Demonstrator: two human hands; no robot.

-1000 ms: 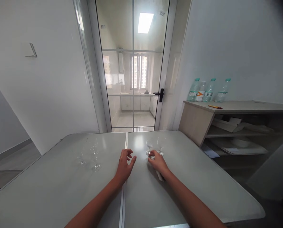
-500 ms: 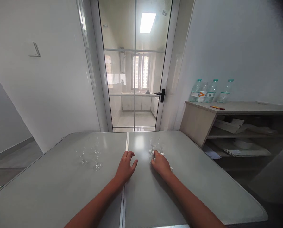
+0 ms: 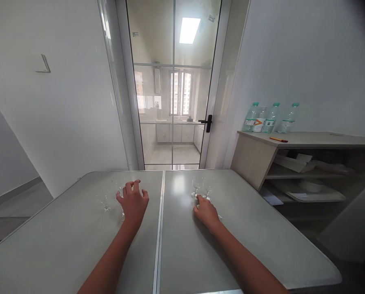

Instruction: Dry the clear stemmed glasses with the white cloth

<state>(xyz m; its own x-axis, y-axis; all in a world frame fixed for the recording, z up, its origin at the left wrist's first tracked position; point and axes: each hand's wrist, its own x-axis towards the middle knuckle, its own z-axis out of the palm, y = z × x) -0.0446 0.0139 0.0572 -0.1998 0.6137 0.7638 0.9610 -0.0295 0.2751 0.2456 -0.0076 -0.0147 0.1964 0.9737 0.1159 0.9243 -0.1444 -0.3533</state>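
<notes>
My left hand reaches over the left group of clear stemmed glasses, its fingers spread and curved. It partly covers two of these glasses; whether it touches one cannot be told. Farther left, a wine glass stands upright, its thin bowl barely showing. On the right half of the table, my right hand is closed on a stemmed glass mostly hidden beneath it; a bit of its foot peeks out by the wrist. Just beyond those fingers stand two more upright glasses, one glass to the left and another glass to the right.
A metal strip divides the grey table. At the right, a wooden shelf unit carries several plastic bottles and an orange pen-like item. Behind the table is a glass door with a black handle.
My left hand has moved left from the middle strip to the left glasses, its fingers spreading. My right hand has stayed in nearly the same place.
</notes>
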